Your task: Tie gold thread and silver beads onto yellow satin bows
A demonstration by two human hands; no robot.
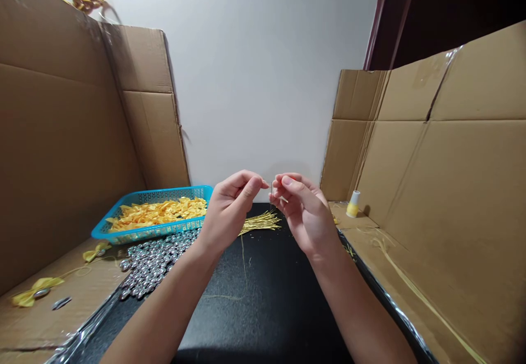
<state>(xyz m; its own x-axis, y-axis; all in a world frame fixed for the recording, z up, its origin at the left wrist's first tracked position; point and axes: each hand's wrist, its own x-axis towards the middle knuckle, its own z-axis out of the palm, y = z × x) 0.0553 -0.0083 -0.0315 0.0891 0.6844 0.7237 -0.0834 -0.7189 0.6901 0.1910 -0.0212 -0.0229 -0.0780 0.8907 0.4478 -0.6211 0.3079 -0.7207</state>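
Note:
My left hand is closed in a pinch, thumb against forefinger, and whatever sits between the tips is too small to make out. Facing it, my right hand pinches with thumb and fingers. A thin, dark, needle-like piece stands upright at the right fingertips, in the narrow gap between both hands. A bit of orange shows behind the right thumb. Below the hands, a bundle of gold strands lies on the black table. A pale thread trails over the tabletop.
Left stands a blue basket of yellow bows, beside a heap of silver beads. Loose bows lie on cardboard. A thread spool stands right. Cardboard walls flank both sides.

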